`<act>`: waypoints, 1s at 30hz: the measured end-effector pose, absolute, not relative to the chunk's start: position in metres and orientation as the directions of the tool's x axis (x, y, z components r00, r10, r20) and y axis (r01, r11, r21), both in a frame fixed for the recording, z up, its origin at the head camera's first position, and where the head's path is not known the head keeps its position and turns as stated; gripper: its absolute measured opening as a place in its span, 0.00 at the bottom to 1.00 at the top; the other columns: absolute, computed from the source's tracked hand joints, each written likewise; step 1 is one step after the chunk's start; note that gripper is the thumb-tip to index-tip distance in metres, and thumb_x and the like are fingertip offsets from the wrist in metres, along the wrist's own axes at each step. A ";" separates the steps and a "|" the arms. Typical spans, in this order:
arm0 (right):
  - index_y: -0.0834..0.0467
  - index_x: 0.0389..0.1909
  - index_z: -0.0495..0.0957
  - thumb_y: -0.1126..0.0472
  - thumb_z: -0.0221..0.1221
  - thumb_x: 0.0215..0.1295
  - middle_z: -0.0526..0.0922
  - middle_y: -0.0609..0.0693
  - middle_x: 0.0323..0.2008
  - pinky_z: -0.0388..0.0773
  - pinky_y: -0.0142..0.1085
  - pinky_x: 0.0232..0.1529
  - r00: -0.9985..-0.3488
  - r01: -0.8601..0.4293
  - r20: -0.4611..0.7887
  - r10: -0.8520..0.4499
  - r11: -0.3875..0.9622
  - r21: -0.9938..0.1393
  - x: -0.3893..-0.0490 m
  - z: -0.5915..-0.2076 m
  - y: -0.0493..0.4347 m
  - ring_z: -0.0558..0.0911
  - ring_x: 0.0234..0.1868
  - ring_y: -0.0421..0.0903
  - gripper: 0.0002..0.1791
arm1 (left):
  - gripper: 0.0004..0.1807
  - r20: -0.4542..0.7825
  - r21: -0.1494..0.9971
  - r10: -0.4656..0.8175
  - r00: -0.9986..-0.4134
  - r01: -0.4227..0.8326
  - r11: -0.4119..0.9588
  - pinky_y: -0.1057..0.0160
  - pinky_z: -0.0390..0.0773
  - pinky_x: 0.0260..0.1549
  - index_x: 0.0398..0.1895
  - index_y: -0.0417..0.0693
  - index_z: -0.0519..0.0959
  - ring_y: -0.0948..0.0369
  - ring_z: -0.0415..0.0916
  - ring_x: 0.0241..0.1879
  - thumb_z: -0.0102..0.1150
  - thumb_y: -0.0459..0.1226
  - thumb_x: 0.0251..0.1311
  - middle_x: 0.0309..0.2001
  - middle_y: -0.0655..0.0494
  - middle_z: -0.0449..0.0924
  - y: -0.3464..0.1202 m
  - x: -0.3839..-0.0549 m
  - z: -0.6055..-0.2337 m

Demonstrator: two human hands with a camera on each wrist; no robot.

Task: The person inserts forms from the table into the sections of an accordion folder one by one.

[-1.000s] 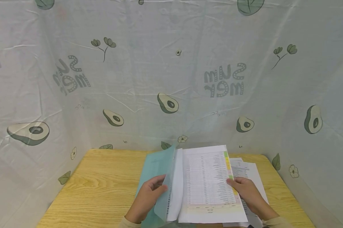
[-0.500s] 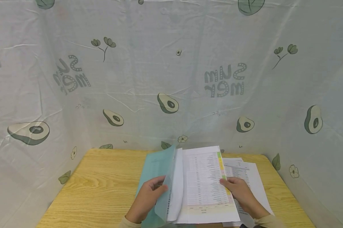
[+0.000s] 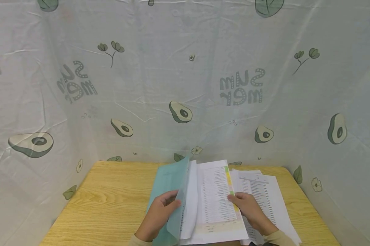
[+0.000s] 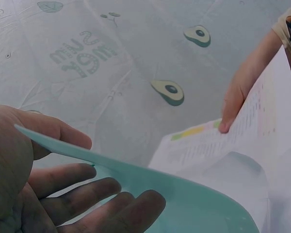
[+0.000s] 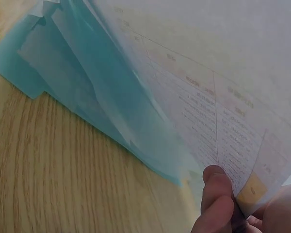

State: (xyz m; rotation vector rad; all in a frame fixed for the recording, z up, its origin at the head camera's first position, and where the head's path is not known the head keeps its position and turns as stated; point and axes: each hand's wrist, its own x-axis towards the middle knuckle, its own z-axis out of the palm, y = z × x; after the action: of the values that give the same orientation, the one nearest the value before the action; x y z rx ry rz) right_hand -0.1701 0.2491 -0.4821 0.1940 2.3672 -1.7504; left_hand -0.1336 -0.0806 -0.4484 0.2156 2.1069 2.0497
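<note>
A teal plastic folder (image 3: 166,174) lies partly opened on the table, its front cover raised. My left hand (image 3: 158,213) holds that cover by its edge, between thumb and fingers; the left wrist view shows the cover (image 4: 150,177) crossing the hand. White paper (image 3: 189,205) stands just inside the cover. My right hand (image 3: 249,210) pinches the right edge of a printed table sheet (image 3: 217,194) with green, yellow and pink colour strips. The sheet's left side runs in behind the white paper, so its far edge is hidden. From below, the right wrist view shows the sheet (image 5: 184,92) tilted up.
Loose printed papers (image 3: 265,194) lie overlapping on the right of the wooden table (image 3: 105,201), partly under my right hand. A pale curtain (image 3: 148,78) with avocado prints hangs around the table's back and sides.
My right hand has moved left with the printed sheet, which slides toward the folder's inside. More of the loose papers on the right now shows. The left hand has stayed in place.
</note>
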 end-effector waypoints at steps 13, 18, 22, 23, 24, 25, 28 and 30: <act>0.75 0.55 0.79 0.54 0.56 0.78 0.89 0.59 0.42 0.85 0.40 0.37 -0.972 0.176 -0.209 -0.106 0.254 -0.951 -0.174 -0.493 0.226 0.89 0.38 0.52 0.25 | 0.25 -0.040 0.998 0.233 -0.972 -0.028 0.055 0.49 0.78 0.57 0.66 0.36 0.77 0.51 0.78 0.59 0.63 0.40 0.70 0.60 0.45 0.81 -0.080 -0.134 -0.448; 0.72 0.54 0.80 0.52 0.55 0.79 0.89 0.57 0.42 0.84 0.38 0.36 -0.969 0.172 -0.212 -0.123 0.277 -0.945 -0.175 -0.494 0.222 0.89 0.37 0.50 0.24 | 0.25 -0.040 0.998 0.224 -0.974 -0.029 0.053 0.48 0.78 0.57 0.66 0.36 0.77 0.51 0.78 0.59 0.63 0.40 0.70 0.60 0.45 0.81 -0.080 -0.134 -0.450; 0.71 0.56 0.79 0.50 0.55 0.79 0.89 0.55 0.41 0.84 0.38 0.36 -0.964 0.201 -0.241 -0.109 0.293 -0.935 -0.174 -0.493 0.224 0.89 0.37 0.49 0.25 | 0.24 -0.038 0.998 0.223 -0.974 -0.028 0.049 0.50 0.79 0.56 0.66 0.37 0.77 0.52 0.78 0.58 0.63 0.39 0.70 0.59 0.45 0.82 -0.081 -0.134 -0.451; 0.70 0.56 0.79 0.50 0.55 0.78 0.89 0.53 0.39 0.83 0.37 0.35 -0.964 0.206 -0.246 -0.097 0.307 -0.929 -0.173 -0.493 0.225 0.88 0.36 0.48 0.25 | 0.24 -0.036 0.999 0.224 -0.974 -0.026 0.048 0.50 0.79 0.56 0.66 0.37 0.77 0.52 0.78 0.58 0.63 0.39 0.71 0.59 0.45 0.82 -0.081 -0.134 -0.451; 0.70 0.56 0.80 0.49 0.56 0.78 0.89 0.52 0.37 0.82 0.36 0.33 -0.963 0.214 -0.253 -0.088 0.319 -0.923 -0.173 -0.493 0.227 0.87 0.34 0.47 0.25 | 0.24 -0.035 0.999 0.226 -0.974 -0.025 0.046 0.50 0.79 0.56 0.66 0.37 0.77 0.51 0.78 0.58 0.63 0.39 0.71 0.59 0.45 0.82 -0.081 -0.133 -0.451; 0.69 0.54 0.81 0.49 0.56 0.77 0.87 0.50 0.34 0.81 0.35 0.32 -0.962 0.222 -0.262 -0.078 0.332 -0.917 -0.172 -0.493 0.229 0.85 0.31 0.46 0.25 | 0.24 -0.033 0.999 0.228 -0.973 -0.023 0.045 0.50 0.79 0.56 0.66 0.37 0.77 0.51 0.78 0.59 0.62 0.39 0.71 0.60 0.45 0.82 -0.081 -0.133 -0.451; 0.66 0.52 0.82 0.48 0.58 0.75 0.81 0.47 0.26 0.75 0.32 0.28 -0.957 0.243 -0.285 -0.063 0.368 -0.898 -0.168 -0.496 0.236 0.78 0.26 0.43 0.23 | 0.25 -0.032 0.999 0.234 -0.972 -0.022 0.045 0.50 0.79 0.57 0.66 0.37 0.77 0.51 0.78 0.60 0.62 0.40 0.71 0.61 0.45 0.81 -0.082 -0.133 -0.451; 0.65 0.51 0.83 0.49 0.59 0.74 0.78 0.48 0.23 0.73 0.32 0.27 -0.951 0.256 -0.303 -0.067 0.381 -0.888 -0.165 -0.498 0.241 0.75 0.25 0.43 0.22 | 0.25 -0.029 0.999 0.238 -0.971 -0.019 0.044 0.49 0.79 0.57 0.66 0.37 0.77 0.51 0.78 0.60 0.62 0.40 0.72 0.61 0.44 0.81 -0.082 -0.133 -0.450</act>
State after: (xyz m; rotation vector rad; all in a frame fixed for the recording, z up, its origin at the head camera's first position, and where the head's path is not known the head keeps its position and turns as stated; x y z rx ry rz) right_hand -0.1653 0.2413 -0.4983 0.1670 2.3556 -1.5933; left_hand -0.1330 -0.0818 -0.4505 0.2265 2.1259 2.0391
